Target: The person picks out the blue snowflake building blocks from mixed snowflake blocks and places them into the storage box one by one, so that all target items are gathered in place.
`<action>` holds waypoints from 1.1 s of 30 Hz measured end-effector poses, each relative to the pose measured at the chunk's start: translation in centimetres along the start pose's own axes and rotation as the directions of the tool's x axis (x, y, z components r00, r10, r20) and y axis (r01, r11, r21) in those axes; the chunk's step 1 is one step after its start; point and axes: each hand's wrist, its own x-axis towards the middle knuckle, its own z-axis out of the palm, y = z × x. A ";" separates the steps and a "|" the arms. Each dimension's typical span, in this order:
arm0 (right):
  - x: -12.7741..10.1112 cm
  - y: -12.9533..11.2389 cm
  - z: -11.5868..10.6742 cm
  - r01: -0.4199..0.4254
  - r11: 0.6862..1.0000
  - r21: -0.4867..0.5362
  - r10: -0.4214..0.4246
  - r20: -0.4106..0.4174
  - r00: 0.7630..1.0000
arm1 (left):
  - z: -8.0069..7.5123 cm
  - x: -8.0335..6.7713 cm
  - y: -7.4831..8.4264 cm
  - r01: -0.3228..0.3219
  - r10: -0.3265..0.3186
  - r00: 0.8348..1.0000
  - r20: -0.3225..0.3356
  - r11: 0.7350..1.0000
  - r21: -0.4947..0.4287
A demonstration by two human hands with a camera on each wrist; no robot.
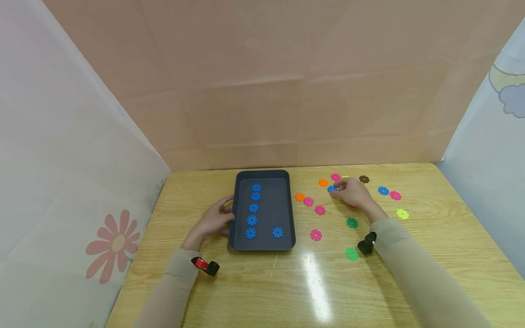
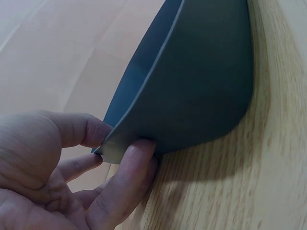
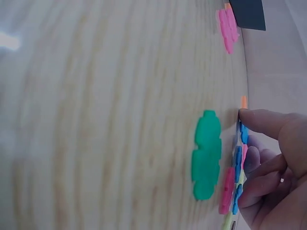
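Your right hand (image 1: 356, 193) pinches a small blue gear-shaped plastic disc (image 1: 331, 188) at its fingertips, right of the dark grey rectangular tray (image 1: 262, 246), whose left rim your left hand (image 1: 214, 220) grips.

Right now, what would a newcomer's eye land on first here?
The dark tray at the table's centre, holding six blue discs, five in a column and one apart. The left hand holds its left rim. To its right, scattered coloured discs lie on the wooden table, where the right hand pinches another blue disc.
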 end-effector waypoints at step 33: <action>-1.9 -2.5 0.8 0.201 0.979 0.040 -0.198 -0.073 0.977 | -0.1 0.4 -0.6 0.003 -0.003 1.000 -0.018 1.000 0.005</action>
